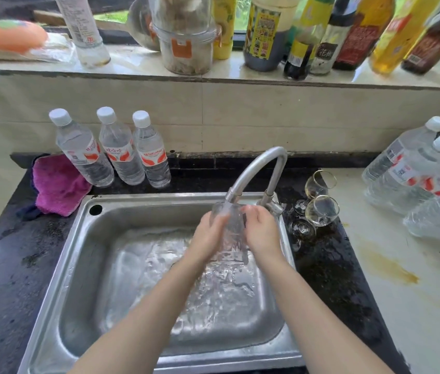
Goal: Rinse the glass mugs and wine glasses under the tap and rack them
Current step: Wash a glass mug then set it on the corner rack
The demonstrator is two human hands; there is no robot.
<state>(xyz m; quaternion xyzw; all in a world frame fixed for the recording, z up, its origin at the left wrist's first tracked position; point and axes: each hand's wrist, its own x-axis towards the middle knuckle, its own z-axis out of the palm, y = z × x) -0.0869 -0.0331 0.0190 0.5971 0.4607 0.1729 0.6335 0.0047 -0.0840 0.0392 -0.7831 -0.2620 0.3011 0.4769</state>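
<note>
A clear glass mug (231, 233) is held under the tap (256, 171), with its mouth up at the spout and water running over it into the steel sink (78, 265). My left hand (209, 236) grips its left side and my right hand (260, 230) grips its right side. Two wine glasses (321, 210) with thin gold rims lie tipped on the dark counter just right of the tap, their bowls facing me. No rack is in view.
Three water bottles (116, 149) and a pink cloth (59, 184) stand behind the sink's left corner. Large water bottles (415, 179) lie on the pale counter at the right, which has a yellow stain (391, 268). Sauce bottles (321, 33) and jars line the window ledge above.
</note>
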